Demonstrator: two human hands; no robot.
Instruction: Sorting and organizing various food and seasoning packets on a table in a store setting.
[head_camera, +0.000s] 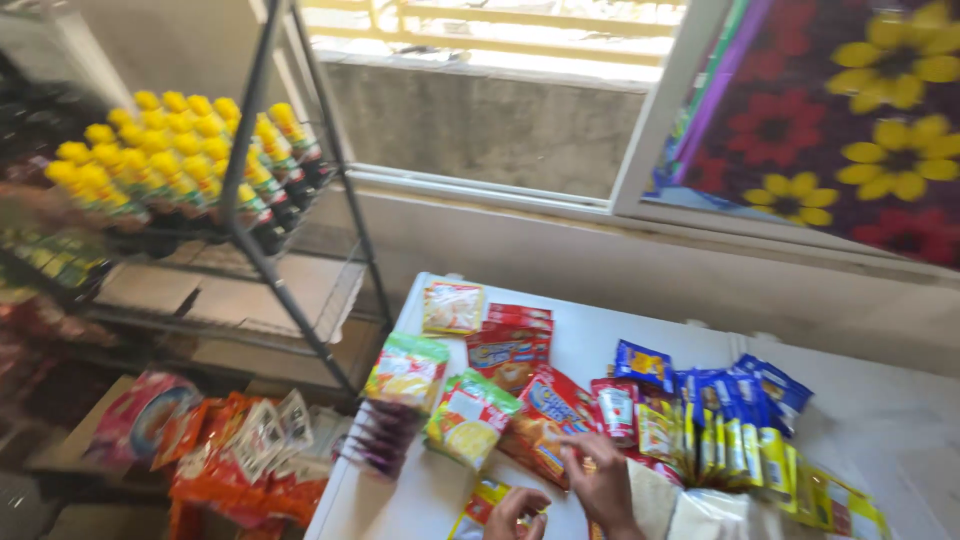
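Sachets of snack and seasoning lie spread across a white desk (860, 400), and our two hands work among them at the bottom edge of the view. We see only part of each hand, since the frame cuts off both wrists. Our left hand (515, 512) curls its fingers around a small yellow and red sachet (478, 508); its grip is narrow and closed on that packet, whose lower half is out of frame. The packet's long axis runs up and to the right, toward the middle of the desk. Our right hand (603, 482) rests on an orange-red packet (545, 425); we cannot tell whether its grip is closed, because the fingers are blurred and seen from behind.

Near the hands stand two green and yellow packets (440, 392), tilted with their tops up and to the right. Red packets (510, 345) lie beyond them. To the right, a fanned row of blue and yellow sachets (735, 420) overlaps edge to edge.

At left, a black wire rack (285, 230) holds rows of dark bottles with yellow caps (180, 150) on one shelf. Below, a heap of orange packets (235, 455) is blurred and hard to make out.
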